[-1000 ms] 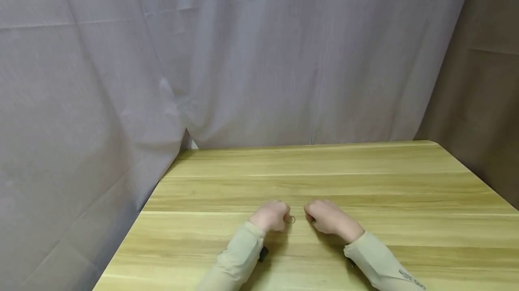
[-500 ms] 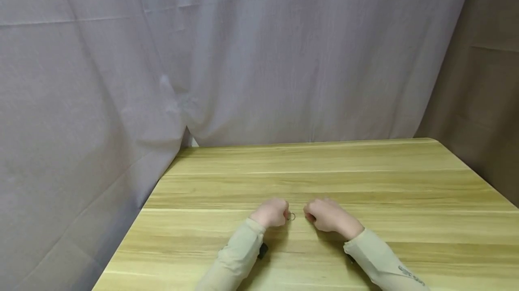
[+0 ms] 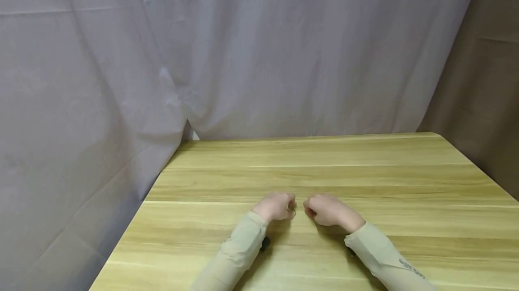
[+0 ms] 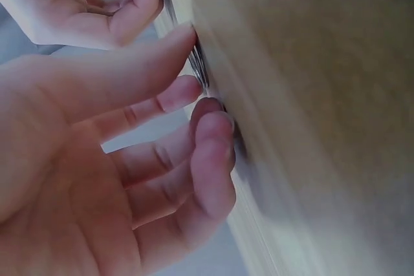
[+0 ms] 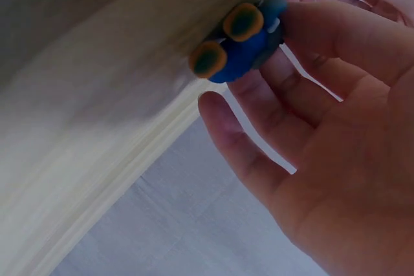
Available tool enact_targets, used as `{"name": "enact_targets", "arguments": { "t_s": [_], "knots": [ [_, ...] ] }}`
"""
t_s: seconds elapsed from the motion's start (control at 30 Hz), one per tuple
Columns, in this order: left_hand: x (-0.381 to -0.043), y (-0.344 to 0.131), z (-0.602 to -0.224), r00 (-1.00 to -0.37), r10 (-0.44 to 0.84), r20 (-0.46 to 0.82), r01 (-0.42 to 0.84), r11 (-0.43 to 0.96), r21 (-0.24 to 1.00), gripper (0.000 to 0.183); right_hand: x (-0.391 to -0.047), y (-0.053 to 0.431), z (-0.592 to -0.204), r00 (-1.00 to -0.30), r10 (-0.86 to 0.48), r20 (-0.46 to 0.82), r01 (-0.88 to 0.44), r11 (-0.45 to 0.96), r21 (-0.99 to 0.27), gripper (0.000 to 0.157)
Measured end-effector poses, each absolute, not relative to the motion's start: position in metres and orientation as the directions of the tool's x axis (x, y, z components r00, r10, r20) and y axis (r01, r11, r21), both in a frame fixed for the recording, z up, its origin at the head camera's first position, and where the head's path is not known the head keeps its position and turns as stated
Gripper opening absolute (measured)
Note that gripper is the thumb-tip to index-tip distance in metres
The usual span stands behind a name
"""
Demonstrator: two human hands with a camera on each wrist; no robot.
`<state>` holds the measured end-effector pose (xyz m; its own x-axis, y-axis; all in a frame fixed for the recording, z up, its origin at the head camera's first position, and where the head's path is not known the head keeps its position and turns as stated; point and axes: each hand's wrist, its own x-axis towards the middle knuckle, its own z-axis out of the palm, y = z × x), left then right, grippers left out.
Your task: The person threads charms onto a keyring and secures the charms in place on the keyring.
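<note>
In the head view my left hand (image 3: pixel 276 206) and right hand (image 3: pixel 327 210) are close together, low over the wooden table. A thin metal key ring (image 4: pixel 198 66), seen almost edge-on in the left wrist view, lies between my left thumb and curled fingers. My right hand (image 5: pixel 336 88) pinches a small blue charm (image 5: pixel 242 59) with two round, orange-rimmed green ends. This charm is hidden under the hand in the head view. Whether the ring and charm are joined cannot be made out.
The wood-grain table (image 3: pixel 308 160) extends around both hands. Grey curtain (image 3: pixel 259 56) hangs behind and along the left side, and a brownish cloth (image 3: pixel 482 84) hangs at the right.
My left hand has shifted slightly right, nearer the right hand, and its fingers have spread around the ring. Less of the ring shows now. My right hand stays nearly still; the head view tilts down slightly.
</note>
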<state>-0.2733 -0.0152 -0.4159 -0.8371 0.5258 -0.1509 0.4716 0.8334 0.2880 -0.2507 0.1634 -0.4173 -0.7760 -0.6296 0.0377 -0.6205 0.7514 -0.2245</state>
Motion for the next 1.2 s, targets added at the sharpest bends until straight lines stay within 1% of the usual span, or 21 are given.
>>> {"name": "enact_targets", "arguments": {
  "t_s": [0.27,0.47,0.6,0.73,0.87,1.03,1.2],
  "knots": [
    [-0.275,-0.019,-0.414,-0.816,0.531,-0.227,0.45,0.831,0.327,0.019,-0.253,0.164,-0.418,-0.773,-0.634,0.023,-0.619,0.746,-0.245,0.03],
    [-0.276,-0.021,-0.413,-0.812,0.523,-0.258,0.418,0.831,0.367,0.022,-0.253,0.165,-0.418,-0.774,-0.633,0.02,-0.616,0.746,-0.254,0.029],
    [-0.277,-0.022,-0.414,-0.81,0.527,-0.258,0.41,0.823,0.393,0.023,-0.254,0.166,-0.418,-0.774,-0.633,0.019,-0.614,0.743,-0.266,0.028],
    [-0.279,-0.022,-0.414,-0.803,0.544,-0.242,0.432,0.812,0.392,0.023,-0.254,0.166,-0.418,-0.767,-0.641,0.023,-0.621,0.734,-0.276,0.028],
    [-0.279,-0.022,-0.412,-0.783,0.577,-0.232,0.463,0.79,0.401,0.023,-0.252,0.167,-0.415,-0.763,-0.646,0.018,-0.623,0.728,-0.285,0.028],
    [-0.28,-0.023,-0.41,-0.772,0.598,-0.217,0.449,0.753,0.481,0.026,-0.255,0.168,-0.414,-0.744,-0.667,0.032,-0.645,0.705,-0.294,0.027],
    [-0.282,-0.027,-0.41,-0.777,0.609,-0.159,0.405,0.677,0.614,0.017,-0.257,0.169,-0.412,-0.712,-0.699,0.066,-0.675,0.656,-0.338,0.025]
  ]
}}
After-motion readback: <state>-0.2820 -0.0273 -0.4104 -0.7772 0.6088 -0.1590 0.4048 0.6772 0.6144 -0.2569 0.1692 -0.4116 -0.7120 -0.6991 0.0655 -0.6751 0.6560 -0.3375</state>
